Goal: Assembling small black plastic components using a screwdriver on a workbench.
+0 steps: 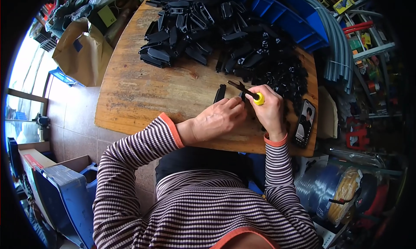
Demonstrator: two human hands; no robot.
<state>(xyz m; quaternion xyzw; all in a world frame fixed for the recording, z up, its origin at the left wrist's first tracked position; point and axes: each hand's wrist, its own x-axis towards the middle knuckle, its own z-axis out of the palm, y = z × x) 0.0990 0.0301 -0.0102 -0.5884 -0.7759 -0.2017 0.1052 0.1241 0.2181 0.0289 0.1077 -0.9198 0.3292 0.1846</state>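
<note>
My right hand is closed around a yellow-ended hand tool. Its dark shaft points up and left, and the tip looks forked; its exact kind is not clear. Close beside it, my left hand has its fingers curled on a slim black plastic part, whose upper end sticks out beyond the knuckles. The fingertips and the rest of that part are hidden. Both hands are low over the near half of the wooden table.
A heap of long black plastic parts covers the far side, with small black pieces piled at the right. Blue bins stand behind. A phone lies near the right edge. A brown paper bag is left of the table.
</note>
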